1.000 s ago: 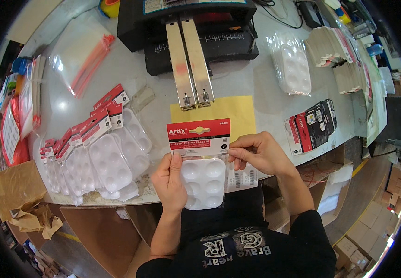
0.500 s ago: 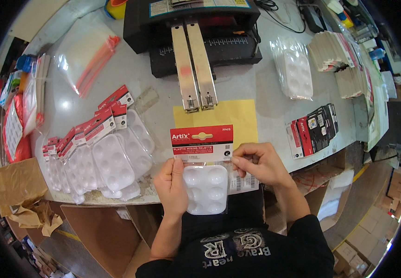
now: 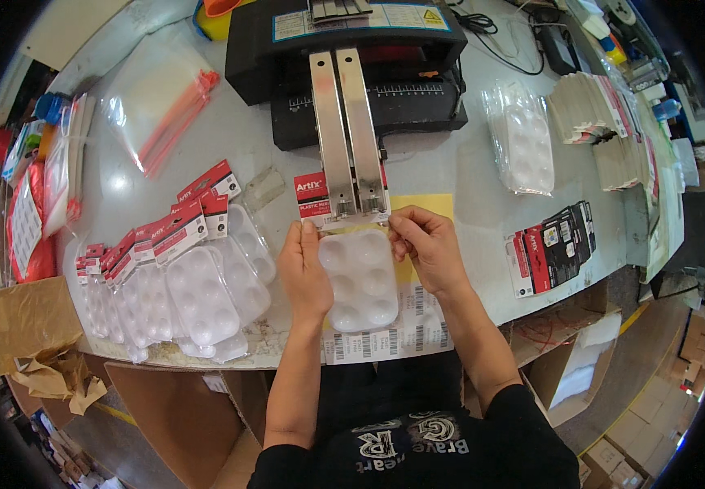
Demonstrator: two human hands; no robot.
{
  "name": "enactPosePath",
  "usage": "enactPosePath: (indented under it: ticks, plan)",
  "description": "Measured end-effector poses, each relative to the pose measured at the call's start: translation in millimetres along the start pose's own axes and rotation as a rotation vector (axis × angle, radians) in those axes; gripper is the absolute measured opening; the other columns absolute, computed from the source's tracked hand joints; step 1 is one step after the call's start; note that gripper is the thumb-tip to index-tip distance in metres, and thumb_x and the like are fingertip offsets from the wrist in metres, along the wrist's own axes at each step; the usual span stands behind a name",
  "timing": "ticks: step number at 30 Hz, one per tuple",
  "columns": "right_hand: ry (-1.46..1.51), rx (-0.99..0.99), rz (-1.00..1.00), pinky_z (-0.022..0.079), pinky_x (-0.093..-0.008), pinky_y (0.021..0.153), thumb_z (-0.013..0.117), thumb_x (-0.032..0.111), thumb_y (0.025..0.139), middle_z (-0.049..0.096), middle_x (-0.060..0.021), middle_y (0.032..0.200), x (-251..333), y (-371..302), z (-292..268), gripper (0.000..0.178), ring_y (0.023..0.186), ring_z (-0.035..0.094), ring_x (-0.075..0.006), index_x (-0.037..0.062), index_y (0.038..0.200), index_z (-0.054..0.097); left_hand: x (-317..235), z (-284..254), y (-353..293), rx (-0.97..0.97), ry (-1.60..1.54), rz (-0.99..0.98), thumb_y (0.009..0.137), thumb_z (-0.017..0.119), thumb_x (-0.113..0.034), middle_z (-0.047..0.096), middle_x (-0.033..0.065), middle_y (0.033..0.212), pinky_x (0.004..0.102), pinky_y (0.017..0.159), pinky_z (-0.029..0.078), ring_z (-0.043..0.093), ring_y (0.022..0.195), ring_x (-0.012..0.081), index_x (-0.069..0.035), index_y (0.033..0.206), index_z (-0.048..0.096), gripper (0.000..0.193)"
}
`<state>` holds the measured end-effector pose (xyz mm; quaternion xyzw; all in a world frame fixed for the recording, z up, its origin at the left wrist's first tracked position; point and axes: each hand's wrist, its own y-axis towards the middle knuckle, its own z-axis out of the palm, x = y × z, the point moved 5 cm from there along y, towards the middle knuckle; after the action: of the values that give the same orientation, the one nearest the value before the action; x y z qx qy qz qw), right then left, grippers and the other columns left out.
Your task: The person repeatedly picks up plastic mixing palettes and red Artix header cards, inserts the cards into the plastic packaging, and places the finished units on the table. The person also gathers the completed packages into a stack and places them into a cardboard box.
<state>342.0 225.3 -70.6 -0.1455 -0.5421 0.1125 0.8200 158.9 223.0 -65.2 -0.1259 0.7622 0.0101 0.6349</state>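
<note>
- A worker feeds a red header card (image 3: 312, 190) beneath the twin metal arms (image 3: 327, 130) of a black bench machine (image 3: 421, 106); the step in hand appears to be fastening card to pouch.
- The white six-well palette (image 3: 359, 279), apparently in a clear pouch, hangs below the card, between the hands and over a sheet of barcode labels (image 3: 377, 345).
- The left hand (image 3: 303, 273) pinches the card's lower left corner, thumb on top; its other fingers are partly hidden.
- The right hand (image 3: 428, 247) pinches near the card's lower right corner with thumb and forefinger, the remaining fingers curled in.
- The next move likely calls for holding the card square under the arms, fingertips clear, while the machine works; whether it has fastened anything cannot be told.
- At left, carded palettes (image 3: 202, 297) lie overlapped on the table; at right, loose cards (image 3: 534, 259) lie fanned near bagged palettes (image 3: 525, 147).
</note>
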Motion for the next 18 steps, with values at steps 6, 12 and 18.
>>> enactPosePath:
  ticks: [6, 12, 18]
  plan:
    - [-0.742, -0.305, -0.423, 0.048, -0.0301, 0.067, 0.062, 0.017, 0.089, 0.063, -0.009, 0.081, 71.4, -27.1, -29.3, 0.021, 0.07, 0.06, -0.0193, -0.0032, 0.096, 0.062, -31.8, -44.8, -19.3, -0.185, 0.803, 0.734, 0.1, 0.038, -0.027, 0.062, 0.0105, 0.082, 0.0335, 0.073, 0.042, 0.051, 0.073, 0.0288, 0.0, 0.094, 0.059, 0.035]
    - [-1.246, -0.755, -0.45, 0.045, -0.0394, 0.092, 0.077, 0.049, 0.07, 0.059, -0.0227, 0.115, 154.8, 25.5, -165.6, 0.079, 0.107, 0.058, -0.0333, -0.0079, 0.117, 0.051, -68.5, -175.4, -19.8, -0.584, 0.967, 0.298, 0.097, 0.047, -0.027, 0.058, 0.0132, 0.101, 0.0341, 0.08, 0.043, 0.055, 0.09, 0.0236, 0.003, 0.114, 0.055, 0.035]
    - [-1.038, -0.51, -0.06, 0.048, -0.0377, 0.089, 0.083, 0.055, 0.057, 0.06, -0.0239, 0.115, 146.2, 54.7, -166.2, 0.097, 0.106, 0.06, -0.0321, -0.008, 0.123, 0.049, -76.9, -23.7, -57.6, -0.016, 0.54, 0.486, 0.084, 0.058, -0.007, 0.056, 0.012, 0.11, 0.0329, 0.082, 0.046, 0.054, 0.099, 0.0221, -0.001, 0.115, 0.055, 0.032]
